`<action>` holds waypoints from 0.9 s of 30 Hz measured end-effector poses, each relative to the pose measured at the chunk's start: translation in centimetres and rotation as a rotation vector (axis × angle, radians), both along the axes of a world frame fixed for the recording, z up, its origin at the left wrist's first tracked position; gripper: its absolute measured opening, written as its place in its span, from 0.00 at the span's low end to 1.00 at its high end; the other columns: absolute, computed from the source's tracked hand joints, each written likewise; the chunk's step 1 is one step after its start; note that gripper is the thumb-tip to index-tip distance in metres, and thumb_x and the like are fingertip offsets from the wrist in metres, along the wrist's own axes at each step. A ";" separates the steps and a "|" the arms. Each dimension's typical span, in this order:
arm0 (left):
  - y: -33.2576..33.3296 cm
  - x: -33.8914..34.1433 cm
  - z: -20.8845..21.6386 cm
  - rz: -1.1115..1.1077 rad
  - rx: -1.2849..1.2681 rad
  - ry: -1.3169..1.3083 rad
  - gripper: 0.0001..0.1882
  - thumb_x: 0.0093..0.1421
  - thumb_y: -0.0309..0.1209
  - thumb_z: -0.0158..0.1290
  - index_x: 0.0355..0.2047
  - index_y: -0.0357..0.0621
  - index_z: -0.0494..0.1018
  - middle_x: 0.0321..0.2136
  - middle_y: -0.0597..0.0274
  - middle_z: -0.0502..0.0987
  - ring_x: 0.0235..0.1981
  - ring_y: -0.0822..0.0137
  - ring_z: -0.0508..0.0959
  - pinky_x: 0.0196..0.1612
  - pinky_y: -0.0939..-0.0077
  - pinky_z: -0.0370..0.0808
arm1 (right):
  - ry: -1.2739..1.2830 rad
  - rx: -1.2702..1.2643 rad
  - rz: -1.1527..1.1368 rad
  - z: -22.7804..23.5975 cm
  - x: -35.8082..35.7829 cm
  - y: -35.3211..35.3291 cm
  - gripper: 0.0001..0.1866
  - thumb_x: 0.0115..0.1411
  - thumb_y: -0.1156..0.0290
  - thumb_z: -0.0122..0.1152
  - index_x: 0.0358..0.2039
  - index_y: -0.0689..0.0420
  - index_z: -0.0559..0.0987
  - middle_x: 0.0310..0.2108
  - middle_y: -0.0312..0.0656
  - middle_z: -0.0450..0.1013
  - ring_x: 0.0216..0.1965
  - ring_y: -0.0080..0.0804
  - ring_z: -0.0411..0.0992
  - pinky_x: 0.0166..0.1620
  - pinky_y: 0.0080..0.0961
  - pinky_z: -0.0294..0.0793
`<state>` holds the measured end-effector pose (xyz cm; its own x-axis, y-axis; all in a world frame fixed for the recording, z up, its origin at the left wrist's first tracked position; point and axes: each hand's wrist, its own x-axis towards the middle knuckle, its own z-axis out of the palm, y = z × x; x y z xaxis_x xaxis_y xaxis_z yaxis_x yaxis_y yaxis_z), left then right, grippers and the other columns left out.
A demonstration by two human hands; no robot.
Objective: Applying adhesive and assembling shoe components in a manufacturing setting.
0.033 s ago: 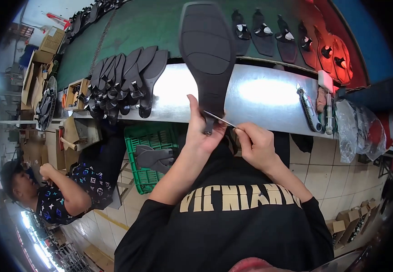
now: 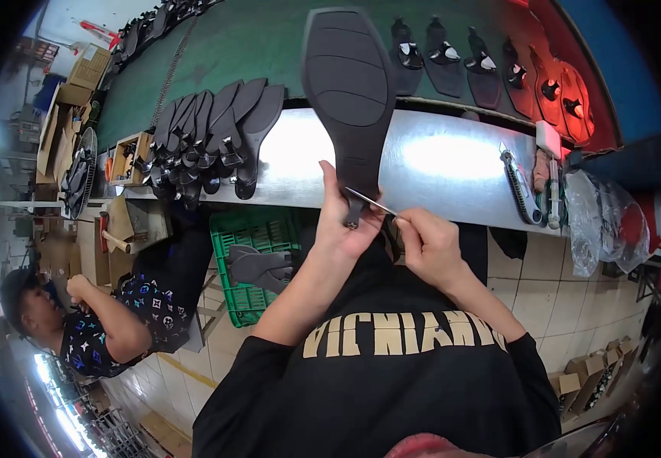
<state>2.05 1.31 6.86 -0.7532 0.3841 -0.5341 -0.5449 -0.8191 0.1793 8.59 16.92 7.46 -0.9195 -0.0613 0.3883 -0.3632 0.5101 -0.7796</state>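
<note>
Upright in front of me stands a dark shoe (image 2: pixel 349 84), its ridged sole toward me and its small heel end at the bottom. My left hand (image 2: pixel 347 217) grips it around the heel end, thumb raised along the left side. A thin metal rod-like tool (image 2: pixel 372 201) lies across the sole near the heel, its tip at the left edge of the narrow part. My right hand (image 2: pixel 431 240) pinches the tool's other end between thumb and fingers. The tool's exact kind cannot be made out, and the shoe's upper is hidden behind the sole.
Dark shoes (image 2: pixel 227 114) are piled on the left of the metal bench (image 2: pixel 445 164); more stand on the green belt (image 2: pixel 216 46). A utility knife (image 2: pixel 519 187) and plastic bag (image 2: pixel 601 221) are at right. A green crate (image 2: pixel 246 305) holds soles below. A person (image 2: pixel 117 320) sits left.
The shoe and my left hand have shifted very slightly down and to the right. Both grips and the tool's place on the sole look the same.
</note>
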 end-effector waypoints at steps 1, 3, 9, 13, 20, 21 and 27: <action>0.1 -0.1 0.1 0.015 0.040 0.009 0.29 0.59 0.62 0.47 0.29 0.46 0.72 0.22 0.61 0.74 0.25 0.64 0.74 0.26 0.74 0.68 | -0.056 -0.064 0.035 -0.1 0.0 -0.5 0.01 0.57 0.80 0.56 0.29 0.62 0.75 0.23 0.47 0.71 0.22 0.46 0.72 0.26 0.33 0.71; 0.0 -0.3 0.6 0.011 -0.004 0.088 0.28 0.58 0.63 0.48 0.28 0.48 0.73 0.20 0.65 0.73 0.22 0.68 0.70 0.25 0.75 0.64 | -0.094 -0.117 0.097 0.1 0.2 -1.3 0.01 0.57 0.80 0.56 0.29 0.62 0.75 0.23 0.47 0.71 0.22 0.46 0.72 0.26 0.33 0.71; -6.3 -7.8 4.1 0.385 -0.353 0.131 0.27 0.58 0.63 0.48 0.31 0.51 0.71 0.22 0.69 0.72 0.22 0.71 0.69 0.24 0.77 0.64 | -0.037 -0.102 0.297 2.8 0.3 -2.6 0.02 0.55 0.80 0.58 0.29 0.60 0.77 0.24 0.45 0.73 0.21 0.38 0.72 0.26 0.29 0.72; -19.3 -10.7 9.3 0.560 -0.577 0.196 0.35 0.60 0.68 0.35 0.46 0.51 0.67 0.37 0.59 0.72 0.36 0.65 0.72 0.31 0.71 0.70 | -0.174 -0.204 0.017 3.2 -2.6 2.2 0.05 0.61 0.78 0.54 0.33 0.63 0.78 0.22 0.39 0.72 0.18 0.22 0.64 0.23 0.19 0.63; -29.9 -7.5 9.7 0.794 -1.585 0.331 0.40 0.66 0.59 0.38 0.65 0.38 0.54 0.62 0.47 0.61 0.64 0.55 0.60 0.64 0.53 0.55 | -0.133 -0.008 -0.275 -0.1 -4.5 10.5 0.16 0.57 0.82 0.53 0.47 0.65 0.77 0.31 0.43 0.67 0.30 0.31 0.67 0.33 0.23 0.67; -28.8 -7.5 9.4 0.858 -1.643 0.434 0.36 0.67 0.52 0.42 0.64 0.36 0.55 0.62 0.48 0.62 0.63 0.58 0.62 0.64 0.59 0.57 | -0.093 0.087 -0.313 -0.7 -4.7 11.5 0.17 0.56 0.83 0.53 0.47 0.65 0.77 0.31 0.44 0.67 0.30 0.34 0.68 0.34 0.25 0.67; -8.3 -15.1 6.9 0.241 -1.673 0.839 0.19 0.62 0.32 0.55 0.51 0.39 0.73 0.48 0.57 0.76 0.48 0.67 0.75 0.52 0.74 0.71 | -0.044 0.352 -0.408 -3.0 -5.1 13.4 0.18 0.52 0.81 0.57 0.45 0.59 0.78 0.32 0.47 0.69 0.35 0.45 0.69 0.40 0.38 0.68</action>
